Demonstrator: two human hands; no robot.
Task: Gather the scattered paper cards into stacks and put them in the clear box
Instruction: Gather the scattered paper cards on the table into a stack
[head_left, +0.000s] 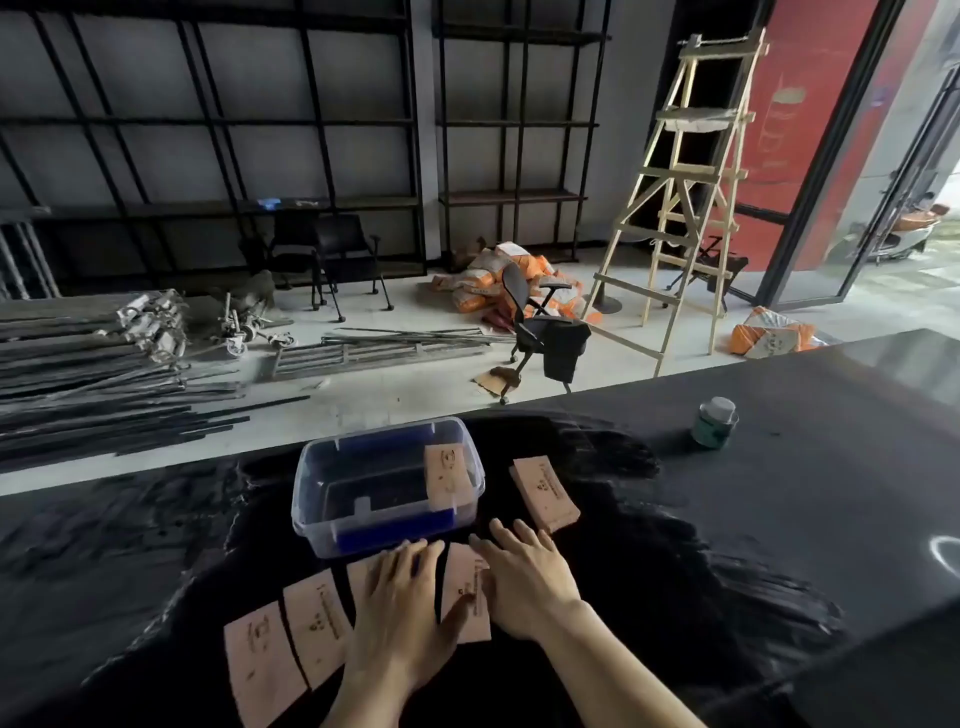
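A clear plastic box (322, 483) with blue latches stands on the black table, and one pale pink card stack (448, 475) leans inside at its right end. Another stack of cards (544, 492) lies on the table to the right of the box. Single cards lie in a row in front of the box: one (262, 665) at the far left, one (316, 623) beside it, one (467, 582) between my hands. My left hand (400, 608) lies flat, fingers spread, over a card. My right hand (524, 577) rests flat at the right edge of the middle card.
A small green-labelled jar (716, 422) stands on the table at the far right. The table's far edge runs just behind the box. Beyond it are the floor with metal bars, an office chair (540, 327) and a wooden ladder (685, 197).
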